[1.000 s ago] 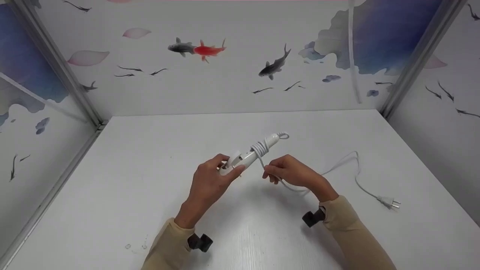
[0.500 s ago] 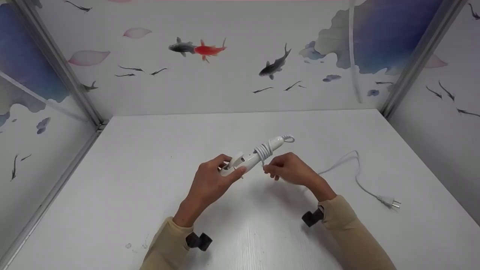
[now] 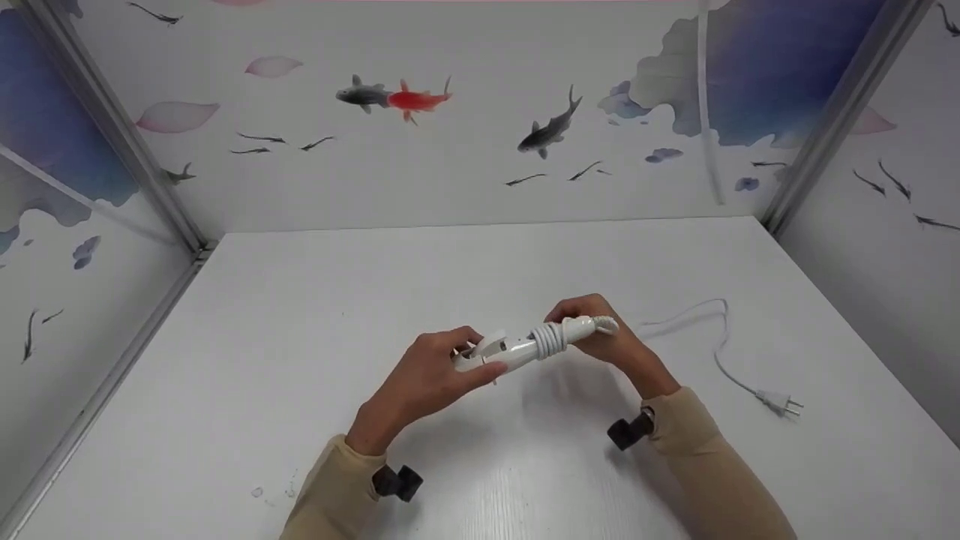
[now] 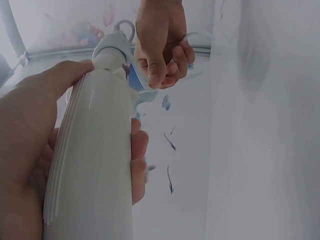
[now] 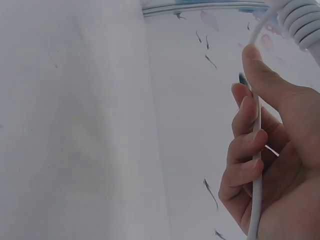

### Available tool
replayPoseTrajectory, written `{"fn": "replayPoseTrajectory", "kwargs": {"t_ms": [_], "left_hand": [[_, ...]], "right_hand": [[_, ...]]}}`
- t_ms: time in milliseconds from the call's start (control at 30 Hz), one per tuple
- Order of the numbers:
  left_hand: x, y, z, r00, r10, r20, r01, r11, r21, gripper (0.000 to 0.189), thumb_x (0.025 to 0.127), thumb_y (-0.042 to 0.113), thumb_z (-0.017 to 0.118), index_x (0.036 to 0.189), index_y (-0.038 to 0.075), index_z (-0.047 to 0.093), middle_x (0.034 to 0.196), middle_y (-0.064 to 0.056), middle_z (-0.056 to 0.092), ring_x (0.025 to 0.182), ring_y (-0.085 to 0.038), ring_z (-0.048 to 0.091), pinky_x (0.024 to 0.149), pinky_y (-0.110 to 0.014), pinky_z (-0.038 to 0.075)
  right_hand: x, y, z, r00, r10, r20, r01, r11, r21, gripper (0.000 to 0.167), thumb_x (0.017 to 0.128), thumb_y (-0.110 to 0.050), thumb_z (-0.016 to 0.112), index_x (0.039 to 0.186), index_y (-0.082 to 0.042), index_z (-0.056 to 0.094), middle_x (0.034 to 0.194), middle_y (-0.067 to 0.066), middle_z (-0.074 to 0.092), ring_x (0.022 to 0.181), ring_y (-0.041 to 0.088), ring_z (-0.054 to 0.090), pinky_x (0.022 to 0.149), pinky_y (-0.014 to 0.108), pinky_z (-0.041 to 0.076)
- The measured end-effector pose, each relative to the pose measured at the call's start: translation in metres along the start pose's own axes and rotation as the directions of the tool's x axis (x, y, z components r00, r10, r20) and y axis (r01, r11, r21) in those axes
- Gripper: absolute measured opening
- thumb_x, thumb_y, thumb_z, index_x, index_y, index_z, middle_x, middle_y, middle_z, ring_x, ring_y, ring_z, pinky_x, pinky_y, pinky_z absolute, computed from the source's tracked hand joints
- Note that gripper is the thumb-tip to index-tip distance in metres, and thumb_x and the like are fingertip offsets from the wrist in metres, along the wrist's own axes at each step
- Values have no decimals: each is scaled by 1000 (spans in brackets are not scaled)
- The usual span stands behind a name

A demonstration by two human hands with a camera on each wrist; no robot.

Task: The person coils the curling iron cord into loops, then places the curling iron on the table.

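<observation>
In the head view my left hand (image 3: 431, 379) grips a white curling iron (image 3: 517, 355) above the table, thumb along its near side. In the left wrist view its thick, ridged body (image 4: 97, 160) fills the foreground. Several turns of white cord (image 3: 550, 341) wrap tightly round the handle, and a small cord loop sticks out at its tail end. My right hand (image 3: 616, 352) is behind that end, partly hidden by it in the head view. The right wrist view shows the loose cord (image 5: 256, 195) held between thumb and curled fingers, running up to the coils (image 5: 302, 22).
Unwound cord (image 3: 720, 341) trails over the white table (image 3: 300, 375) to the right, ending in a two-pin plug (image 3: 778, 403). Walls printed with fish and petals (image 3: 465, 172) enclose the table at the back and both sides.
The curling iron has tipped nearer level, and its coiled end has come down and to the right. My right hand has gone from the handle's near side to behind it, carrying the cord round.
</observation>
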State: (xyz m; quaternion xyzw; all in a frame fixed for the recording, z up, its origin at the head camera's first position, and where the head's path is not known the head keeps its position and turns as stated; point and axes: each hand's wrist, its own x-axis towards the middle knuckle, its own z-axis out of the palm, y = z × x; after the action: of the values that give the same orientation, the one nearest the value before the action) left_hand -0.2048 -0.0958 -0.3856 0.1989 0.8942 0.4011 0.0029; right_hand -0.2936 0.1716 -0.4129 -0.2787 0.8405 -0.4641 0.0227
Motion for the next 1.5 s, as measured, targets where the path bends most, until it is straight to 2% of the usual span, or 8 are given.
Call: {"fn": "replayPoseTrajectory", "kwargs": {"t_ms": [167,233,367,633,867,1067,1300,1500], "left_hand": [[0,0,-1,996,73,51,-75,996,39,33,89,46,72,105,17,68,94,2,72,76,-12,59,66,-26,49],[-1,0,-1,993,100,67,-105,992,66,32,88,45,74,103,17,69,93,2,71,75,-12,59,66,-25,48],[-2,1,2,988,128,91,-139,982,127,31,86,45,76,99,18,70,89,4,71,72,-10,57,64,-23,46],[0,0,9,988,111,107,-138,945,298,36,88,47,73,101,14,68,85,1,69,67,-9,52,61,-23,42],[1,-3,12,998,57,25,-62,929,365,38,88,46,73,104,12,69,85,-1,70,67,-13,51,59,-24,39],[2,-4,12,997,32,-67,-5,927,376,39,88,45,74,107,11,71,87,-3,72,67,-13,52,59,-24,40],[3,-1,13,981,-44,-191,109,933,344,43,87,45,75,110,9,71,94,-7,74,72,-15,57,64,-28,48],[3,-2,14,960,-37,-277,140,920,365,44,87,43,76,109,6,72,86,-9,71,66,-14,54,60,-29,49]], "right_hand": [[-1,-9,-4,975,220,24,-221,967,123,19,82,-18,82,91,-2,78,82,3,74,71,12,59,62,25,50],[-2,-10,-5,965,258,38,-261,958,117,21,80,-24,85,90,-6,80,82,0,75,72,14,60,63,27,51],[-4,-11,-6,970,235,58,-236,972,20,16,79,-28,85,87,-15,80,84,-1,74,74,16,58,64,29,49],[-9,-33,-6,984,173,49,-169,983,-77,8,83,-22,81,87,-16,79,84,1,71,74,16,56,67,29,47],[-10,-43,-1,978,208,-5,-207,972,-113,11,87,-23,77,94,-15,79,92,2,73,83,20,58,72,31,52],[-11,-49,1,992,126,-27,-128,985,-120,11,92,-22,73,99,-15,79,94,3,74,82,19,59,73,30,54],[-13,-56,1,998,66,-6,-66,990,-125,20,98,-23,66,106,-11,79,87,5,69,75,17,53,66,25,45],[-13,-54,2,997,68,30,-65,993,-95,23,100,-26,61,106,-11,78,83,4,69,67,14,48,59,23,40]]}}
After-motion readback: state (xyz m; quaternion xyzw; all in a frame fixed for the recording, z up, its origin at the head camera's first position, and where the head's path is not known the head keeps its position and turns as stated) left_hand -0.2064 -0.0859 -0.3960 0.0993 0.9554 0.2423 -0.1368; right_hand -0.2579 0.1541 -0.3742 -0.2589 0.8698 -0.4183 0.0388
